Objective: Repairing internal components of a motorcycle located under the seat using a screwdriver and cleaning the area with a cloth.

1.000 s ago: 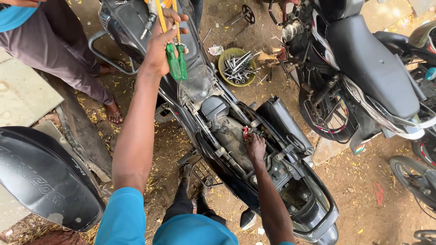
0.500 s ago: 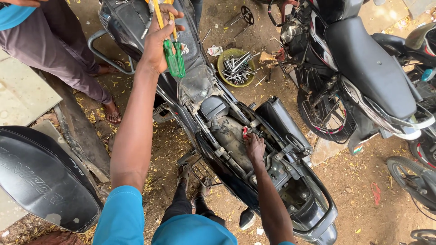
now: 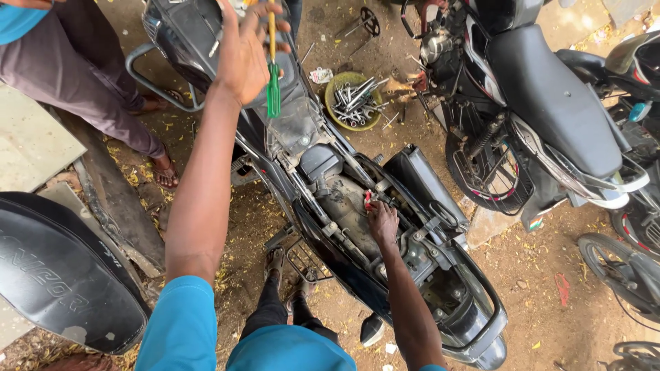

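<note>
Left hand: the left hand [image 3: 244, 51] is raised high over the front of the stripped motorcycle [image 3: 330, 199], fingers wrapped around a green-handled screwdriver [image 3: 273, 86] with a yellow shaft.
Change noted: since a second ago the left hand and the screwdriver are seen lifted further up and away from the frame; the tool is judged not to be in use at this moment.
Right hand: the right hand [image 3: 382, 220] is kept low inside the open frame, fingertips pinched at a small red part [image 3: 368, 200]; the exact grip cannot be told.
Surroundings: a yellow bowl of spanners [image 3: 353, 101] is set on the ground beside the motorcycle; a second person's sandalled foot [image 3: 163, 172] is observed at left; a removed black seat [image 3: 58, 275] is lying nearby.
</note>
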